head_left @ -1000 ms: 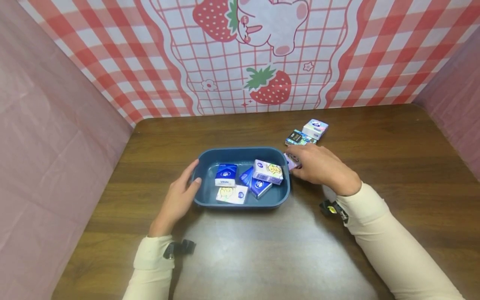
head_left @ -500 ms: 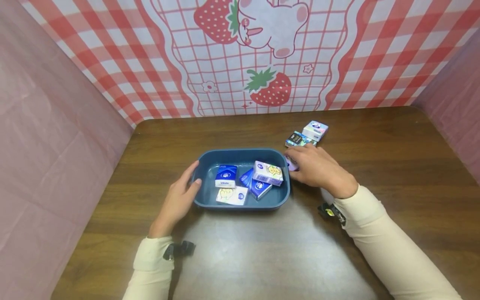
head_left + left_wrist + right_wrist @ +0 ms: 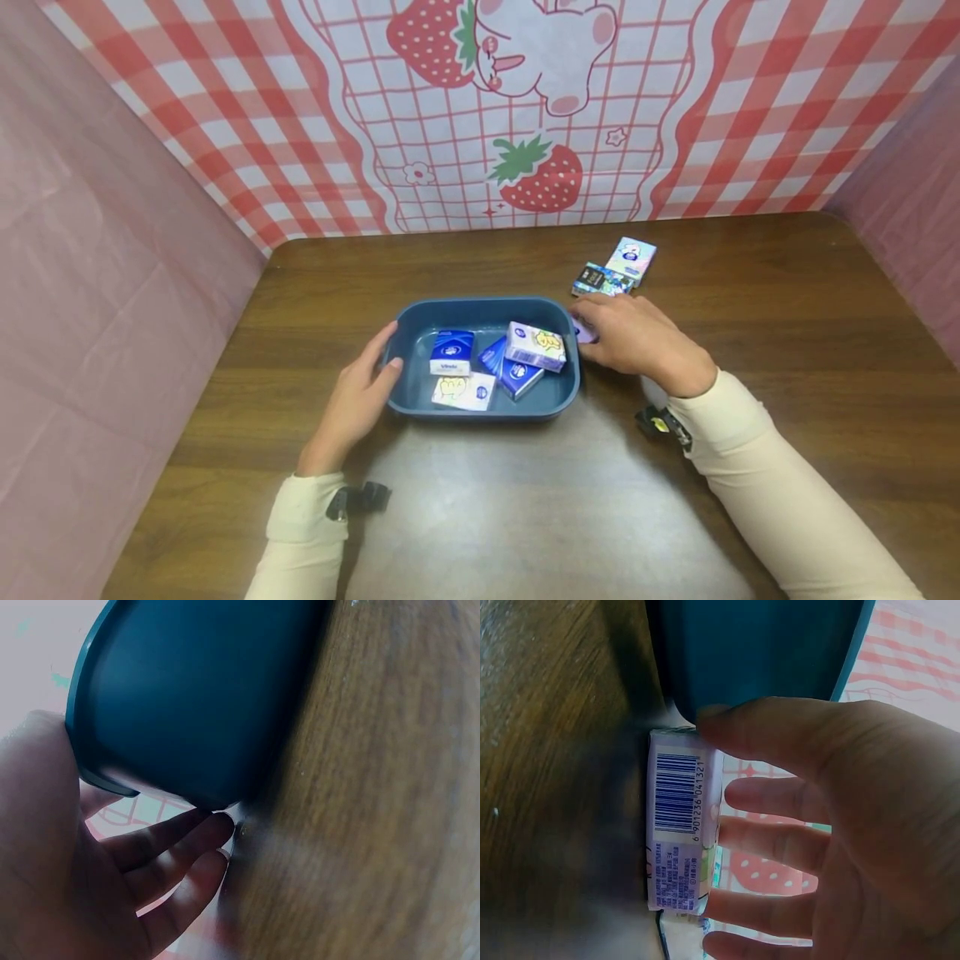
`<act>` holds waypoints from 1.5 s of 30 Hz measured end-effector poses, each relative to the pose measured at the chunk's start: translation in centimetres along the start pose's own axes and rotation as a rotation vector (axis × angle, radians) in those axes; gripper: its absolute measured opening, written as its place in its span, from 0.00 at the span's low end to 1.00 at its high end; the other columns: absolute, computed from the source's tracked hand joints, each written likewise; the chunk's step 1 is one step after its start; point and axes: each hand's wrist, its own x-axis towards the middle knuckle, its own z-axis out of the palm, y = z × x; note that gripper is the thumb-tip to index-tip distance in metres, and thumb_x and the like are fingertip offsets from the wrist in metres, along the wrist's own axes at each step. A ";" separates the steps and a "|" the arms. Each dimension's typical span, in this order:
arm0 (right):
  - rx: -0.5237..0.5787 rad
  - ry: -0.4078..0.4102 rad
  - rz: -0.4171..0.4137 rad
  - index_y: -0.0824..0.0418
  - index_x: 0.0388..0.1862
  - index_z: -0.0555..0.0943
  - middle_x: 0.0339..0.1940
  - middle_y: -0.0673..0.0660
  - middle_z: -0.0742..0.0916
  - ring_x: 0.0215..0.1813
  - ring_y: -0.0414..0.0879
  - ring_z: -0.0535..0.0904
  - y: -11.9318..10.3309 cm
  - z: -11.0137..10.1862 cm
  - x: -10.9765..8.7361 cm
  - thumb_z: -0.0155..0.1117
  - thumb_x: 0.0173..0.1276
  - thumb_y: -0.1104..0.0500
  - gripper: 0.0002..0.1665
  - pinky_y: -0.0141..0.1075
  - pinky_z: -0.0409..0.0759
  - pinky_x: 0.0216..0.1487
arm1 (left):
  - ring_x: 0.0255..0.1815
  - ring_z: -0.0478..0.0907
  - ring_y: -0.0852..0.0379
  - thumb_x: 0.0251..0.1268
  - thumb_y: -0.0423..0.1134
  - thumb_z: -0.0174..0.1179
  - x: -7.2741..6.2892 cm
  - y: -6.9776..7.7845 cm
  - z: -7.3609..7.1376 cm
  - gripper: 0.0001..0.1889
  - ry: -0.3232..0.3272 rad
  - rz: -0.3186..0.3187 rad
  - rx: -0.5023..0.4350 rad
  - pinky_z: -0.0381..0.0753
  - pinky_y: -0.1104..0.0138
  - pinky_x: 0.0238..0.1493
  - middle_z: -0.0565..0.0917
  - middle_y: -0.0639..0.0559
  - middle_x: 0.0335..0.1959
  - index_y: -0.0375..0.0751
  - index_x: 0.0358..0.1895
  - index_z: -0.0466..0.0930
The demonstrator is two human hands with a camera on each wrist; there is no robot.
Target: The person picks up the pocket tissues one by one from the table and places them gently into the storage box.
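Note:
A blue plastic bin [image 3: 480, 312] holds several tissue packs, among them a blue pack [image 3: 452, 352] and a white pack with a yellow drawing [image 3: 537, 345] resting on another blue one. My left hand [image 3: 352, 396] touches the bin's left end with thumb and fingers extended. Beside the bin's right end lies a purple tissue pack [image 3: 582, 330], mostly covered by my right hand [image 3: 641, 342]. The right wrist view shows the barcode side of this purple pack [image 3: 676, 825]. There my thumb meets the pack's corner next to the bin, and the other fingers stretch loosely along its upper face.
Behind the right hand lie a dark patterned pack [image 3: 602, 280] and a pale pastel pack [image 3: 632, 260], touching each other. The wooden table [image 3: 510, 508] meets a red checked backdrop [image 3: 540, 117] at the back. Pink cloth [image 3: 112, 317] hangs at the sides.
The pale pack at the back has tipped so that its broad face shows. My right hand has shifted slightly and covers more of the purple pack. The left hand keeps its place.

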 end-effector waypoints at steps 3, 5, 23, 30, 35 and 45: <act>0.006 -0.015 0.010 0.60 0.62 0.80 0.59 0.61 0.83 0.54 0.58 0.82 0.0 0.0 -0.1 0.72 0.64 0.52 0.29 0.56 0.81 0.53 | 0.74 0.64 0.41 0.78 0.52 0.49 0.0 0.0 0.0 0.29 0.000 0.006 0.003 0.62 0.40 0.70 0.64 0.49 0.77 0.67 0.79 0.57; 0.006 -0.019 0.014 0.60 0.63 0.79 0.60 0.60 0.83 0.54 0.57 0.82 0.0 -0.1 -0.1 0.72 0.64 0.51 0.29 0.56 0.81 0.53 | 0.74 0.64 0.41 0.78 0.52 0.50 0.0 0.0 0.0 0.29 -0.001 0.009 0.005 0.62 0.40 0.70 0.64 0.48 0.76 0.67 0.79 0.57; -0.007 -0.046 0.038 0.59 0.64 0.79 0.61 0.61 0.82 0.55 0.58 0.81 -0.2 -0.2 -0.1 0.72 0.63 0.52 0.31 0.56 0.81 0.52 | 0.73 0.65 0.41 0.78 0.53 0.49 0.0 0.0 0.0 0.29 0.002 -0.002 0.004 0.63 0.41 0.70 0.65 0.48 0.76 0.67 0.78 0.57; -0.005 -0.038 0.049 0.59 0.64 0.79 0.61 0.63 0.81 0.54 0.59 0.81 -0.2 -0.3 -0.1 0.69 0.65 0.48 0.31 0.58 0.81 0.50 | 0.74 0.64 0.42 0.78 0.54 0.49 0.0 0.0 0.0 0.29 0.000 -0.011 0.004 0.63 0.40 0.70 0.64 0.49 0.76 0.69 0.78 0.57; -0.002 -0.015 0.063 0.59 0.63 0.80 0.59 0.62 0.82 0.53 0.57 0.82 -0.2 -0.3 -0.1 0.68 0.66 0.47 0.30 0.57 0.82 0.51 | 0.73 0.64 0.41 0.78 0.54 0.49 0.0 0.0 0.0 0.29 0.001 -0.008 0.005 0.63 0.40 0.70 0.65 0.48 0.76 0.69 0.78 0.57; 0.012 -0.007 0.073 0.59 0.63 0.80 0.57 0.60 0.84 0.46 0.53 0.82 0.0 -0.4 -0.2 0.63 0.69 0.47 0.28 0.53 0.83 0.47 | 0.74 0.64 0.41 0.78 0.53 0.49 0.0 0.0 0.0 0.29 -0.001 -0.007 0.004 0.63 0.41 0.70 0.64 0.49 0.77 0.68 0.78 0.57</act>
